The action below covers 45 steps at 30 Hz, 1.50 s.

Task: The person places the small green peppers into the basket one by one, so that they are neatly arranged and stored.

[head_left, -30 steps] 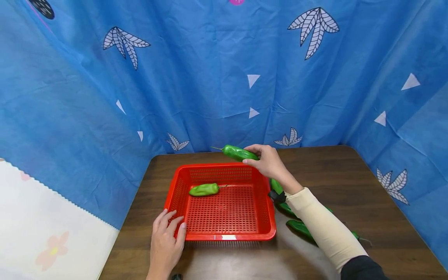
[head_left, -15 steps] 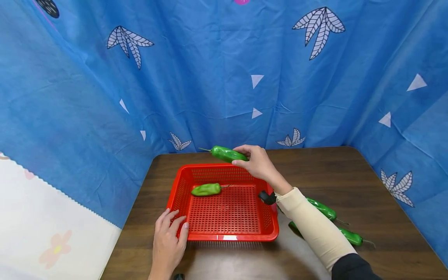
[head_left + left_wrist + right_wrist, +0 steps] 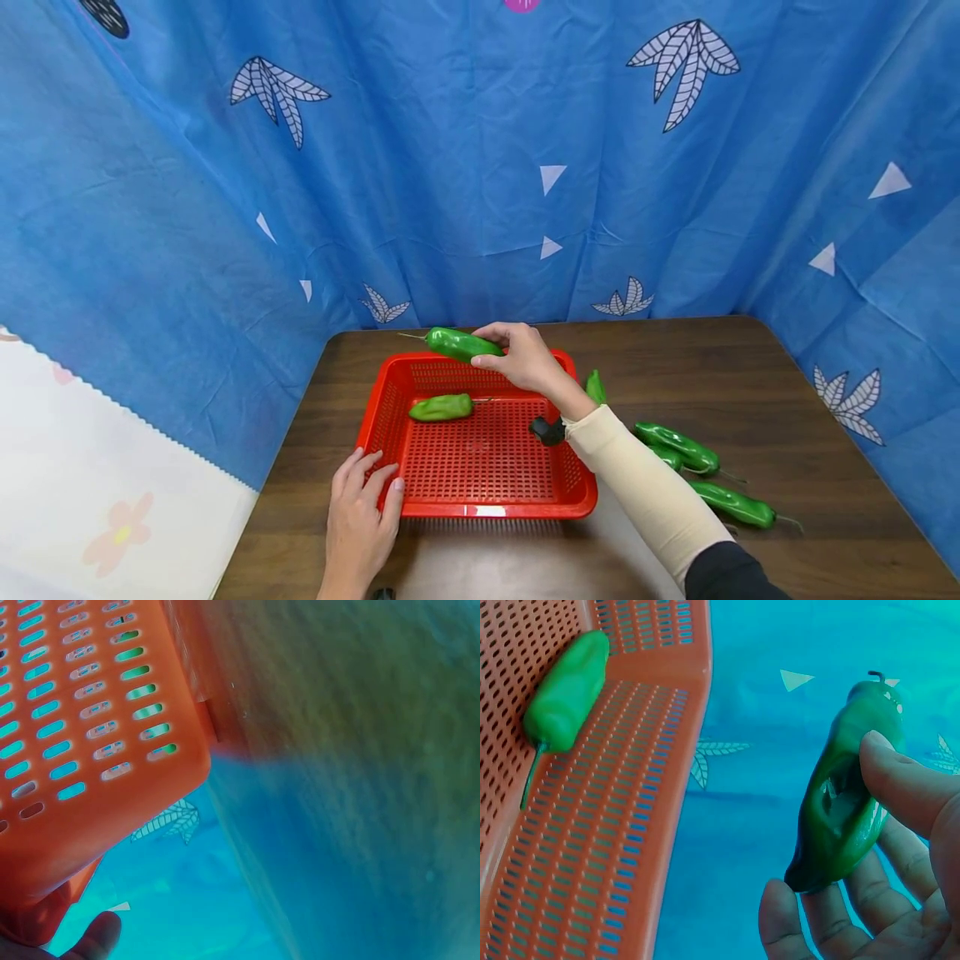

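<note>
My right hand (image 3: 517, 358) pinches a dark glossy green chili pepper (image 3: 453, 343) above the back rim of a red plastic basket (image 3: 480, 510). Its thin stem points left in the head view. In the right wrist view the thumb presses one side of the held pepper (image 3: 847, 787), fingers behind it. A lighter green pepper (image 3: 441, 407) lies on the basket floor towards the back left. My left hand (image 3: 363, 512) rests with loosely bent fingers on the basket's front left corner. Only a thumb (image 3: 97, 937) and a bit of finger show in the left wrist view.
Several green peppers (image 3: 735, 503) lie on the brown wooden table (image 3: 810, 450) right of the basket, partly behind my right forearm. Another pepper (image 3: 596, 387) lies close by the basket's right side. A blue patterned curtain (image 3: 480, 167) hangs behind the table.
My right hand has carried the pepper leftward across the back of the basket and slightly down. More of the table peppers show now. The left hand stays on the basket.
</note>
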### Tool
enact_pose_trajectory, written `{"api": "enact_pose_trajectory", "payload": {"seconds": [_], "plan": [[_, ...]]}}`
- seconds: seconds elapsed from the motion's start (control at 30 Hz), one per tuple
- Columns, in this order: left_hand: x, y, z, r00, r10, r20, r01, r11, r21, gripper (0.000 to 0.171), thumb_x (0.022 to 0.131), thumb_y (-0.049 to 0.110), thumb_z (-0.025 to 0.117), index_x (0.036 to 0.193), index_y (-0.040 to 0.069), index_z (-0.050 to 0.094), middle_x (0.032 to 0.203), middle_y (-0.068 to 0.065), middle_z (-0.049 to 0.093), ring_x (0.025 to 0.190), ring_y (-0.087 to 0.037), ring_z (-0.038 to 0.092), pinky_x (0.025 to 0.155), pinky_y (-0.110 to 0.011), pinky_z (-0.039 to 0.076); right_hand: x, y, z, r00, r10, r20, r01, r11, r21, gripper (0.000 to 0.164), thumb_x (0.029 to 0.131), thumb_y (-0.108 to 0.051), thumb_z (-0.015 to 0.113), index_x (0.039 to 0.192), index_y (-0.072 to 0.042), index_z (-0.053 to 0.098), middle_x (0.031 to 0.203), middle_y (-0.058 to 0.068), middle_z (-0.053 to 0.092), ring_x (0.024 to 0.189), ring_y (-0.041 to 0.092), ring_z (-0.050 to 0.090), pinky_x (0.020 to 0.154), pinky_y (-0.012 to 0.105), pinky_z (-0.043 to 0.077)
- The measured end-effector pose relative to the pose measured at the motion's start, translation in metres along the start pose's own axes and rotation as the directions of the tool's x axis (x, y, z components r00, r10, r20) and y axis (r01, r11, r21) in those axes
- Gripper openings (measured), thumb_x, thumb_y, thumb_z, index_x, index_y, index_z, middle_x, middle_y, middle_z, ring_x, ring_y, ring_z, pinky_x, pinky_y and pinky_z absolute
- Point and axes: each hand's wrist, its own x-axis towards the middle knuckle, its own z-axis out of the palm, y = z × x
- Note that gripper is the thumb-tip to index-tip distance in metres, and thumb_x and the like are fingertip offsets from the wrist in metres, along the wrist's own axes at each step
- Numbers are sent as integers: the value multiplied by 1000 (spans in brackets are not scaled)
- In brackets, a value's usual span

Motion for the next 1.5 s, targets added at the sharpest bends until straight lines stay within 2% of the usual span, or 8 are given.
{"api": "enact_pose_trajectory", "payload": {"seconds": [0.17, 0.37, 0.9, 1.07, 1.5], "plan": [[-1, -1, -1, 1000, -14, 16, 14, 1000, 1, 22, 90, 24, 70, 102, 7, 77, 123, -12, 66, 135, -33, 45, 112, -53, 34, 3, 0, 16, 1000, 16, 15, -16, 1000, 27, 36, 84, -23, 82, 119, -19, 72, 106, -2, 74, 91, 11, 67, 81, 31, 56], [-4, -1, -2, 1000, -22, 2, 22, 1000, -5, 21, 90, 24, 70, 101, 7, 77, 123, -12, 66, 135, -34, 45, 111, -53, 34, 6, 1, 32, 998, 38, 53, -41, 998, 47, 37, 83, -23, 83, 119, -20, 72, 106, -3, 74, 90, 12, 66, 81, 30, 56], [-2, 2, -2, 1000, -4, 11, 4, 1000, -13, 20, 89, 22, 73, 102, 8, 77, 123, -12, 66, 136, -32, 45, 112, -51, 34, 4, 9, 49, 994, 53, 100, -61, 995, 77, 38, 84, -22, 82, 121, -17, 71, 109, 0, 74, 89, 14, 67, 78, 27, 56], [-1, 2, -1, 1000, -3, 3, 3, 1000, -4, 20, 89, 23, 72, 102, 8, 77, 123, -12, 66, 135, -33, 45, 112, -51, 34, 5, 14, 56, 989, 74, 131, -83, 994, 64, 38, 85, -21, 81, 120, -15, 71, 110, 0, 73, 91, 14, 65, 77, 27, 57], [-2, 1, 1, 1000, -10, 3, 10, 1000, -5, 20, 89, 21, 72, 101, 7, 77, 122, -12, 66, 135, -33, 46, 111, -53, 35, 5, 26, 72, 981, 115, 154, -110, 993, -43, 32, 82, -21, 84, 111, -13, 74, 103, 1, 75, 86, 10, 66, 77, 28, 56]]}}
